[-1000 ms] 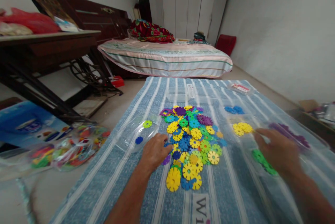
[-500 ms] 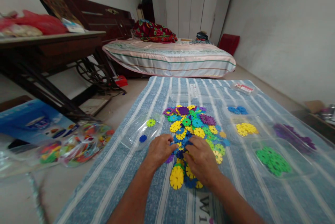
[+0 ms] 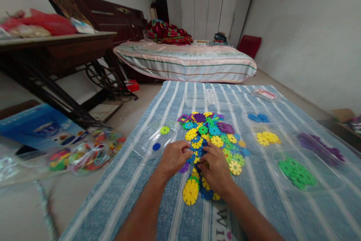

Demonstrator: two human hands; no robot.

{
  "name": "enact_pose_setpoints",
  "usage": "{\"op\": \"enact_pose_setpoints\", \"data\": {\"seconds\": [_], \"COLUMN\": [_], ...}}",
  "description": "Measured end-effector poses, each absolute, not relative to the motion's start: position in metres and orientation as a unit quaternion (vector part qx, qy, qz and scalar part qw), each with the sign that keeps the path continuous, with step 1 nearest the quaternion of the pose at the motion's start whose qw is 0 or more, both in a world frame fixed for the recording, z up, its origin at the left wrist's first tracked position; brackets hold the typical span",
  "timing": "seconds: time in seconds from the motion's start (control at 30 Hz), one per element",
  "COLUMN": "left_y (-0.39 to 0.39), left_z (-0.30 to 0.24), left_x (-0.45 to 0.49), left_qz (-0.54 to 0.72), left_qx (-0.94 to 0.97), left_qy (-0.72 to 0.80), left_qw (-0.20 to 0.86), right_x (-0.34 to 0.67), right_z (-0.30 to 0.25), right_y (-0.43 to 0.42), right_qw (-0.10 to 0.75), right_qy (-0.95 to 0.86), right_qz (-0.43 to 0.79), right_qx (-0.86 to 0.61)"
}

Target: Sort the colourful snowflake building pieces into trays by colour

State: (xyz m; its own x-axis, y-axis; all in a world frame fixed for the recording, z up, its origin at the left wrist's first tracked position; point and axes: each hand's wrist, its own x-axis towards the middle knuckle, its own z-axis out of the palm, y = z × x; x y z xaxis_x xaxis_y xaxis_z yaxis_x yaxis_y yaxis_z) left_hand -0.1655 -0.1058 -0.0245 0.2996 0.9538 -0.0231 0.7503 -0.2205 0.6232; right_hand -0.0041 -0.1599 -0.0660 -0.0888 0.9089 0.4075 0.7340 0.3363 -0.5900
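A heap of flat, notched plastic discs (image 3: 203, 129) in yellow, blue, green and purple lies on the striped cloth. My left hand (image 3: 175, 157) is at the heap's left edge, its fingers curled and thumb against the forefinger; what they hold, if anything, is hidden. My right hand (image 3: 216, 165) reaches over the near part of the heap, fingers bent down among dark blue and yellow discs; its grip is hidden too. Below the hands lies a large yellow disc (image 3: 190, 192). A purple disc (image 3: 184, 168) lies under my left hand's fingers.
To the right, clear trays hold green discs (image 3: 297, 173), yellow discs (image 3: 267, 138), blue discs (image 3: 258, 118) and purple discs (image 3: 324, 147). On the left, a clear tray (image 3: 143, 144) has a lime disc (image 3: 164, 130) and a blue disc (image 3: 156, 146). Bagged toys (image 3: 90, 154) lie on the floor.
Both hands stay at the heap with small finger movements. A dark blue disc that lay between them no longer shows there. The view has shifted slightly.
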Motion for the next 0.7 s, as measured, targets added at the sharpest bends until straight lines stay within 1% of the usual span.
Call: {"op": "enact_pose_setpoints", "data": {"seconds": [0.13, 0.2, 0.37, 0.43, 0.5, 0.6, 0.7], "left_y": [-0.111, -0.113, -0.118, -0.119, -0.118, -0.114, -0.106], "left_z": [-0.024, -0.025, -0.021, -0.014, -0.005, 0.011, 0.022], "left_x": [-0.163, -0.161, -0.158, -0.159, -0.165, -0.181, -0.202], "left_qz": [0.187, 0.181, 0.181, 0.195, 0.22, 0.249, 0.22], "left_qx": [0.754, 0.754, 0.759, 0.759, 0.76, 0.752, 0.715], "left_qy": [0.489, 0.457, 0.442, 0.461, 0.492, 0.564, 0.655], "left_qw": [0.397, 0.435, 0.443, 0.417, 0.362, 0.235, 0.104], "right_x": [-0.002, -0.001, 0.001, 0.004, 0.01, 0.019, 0.025], "right_z": [-0.066, -0.065, -0.061, -0.06, -0.061, -0.064, -0.069], "right_y": [-0.161, -0.162, -0.162, -0.162, -0.161, -0.16, -0.16], "right_qw": [0.447, 0.475, 0.51, 0.527, 0.54, 0.539, 0.527], "right_qy": [-0.683, -0.659, -0.643, -0.641, -0.639, -0.65, -0.671], "right_qz": [0.161, 0.184, 0.219, 0.199, 0.162, 0.095, 0.048], "right_qx": [-0.554, -0.553, -0.528, -0.521, -0.523, -0.526, -0.52]}}
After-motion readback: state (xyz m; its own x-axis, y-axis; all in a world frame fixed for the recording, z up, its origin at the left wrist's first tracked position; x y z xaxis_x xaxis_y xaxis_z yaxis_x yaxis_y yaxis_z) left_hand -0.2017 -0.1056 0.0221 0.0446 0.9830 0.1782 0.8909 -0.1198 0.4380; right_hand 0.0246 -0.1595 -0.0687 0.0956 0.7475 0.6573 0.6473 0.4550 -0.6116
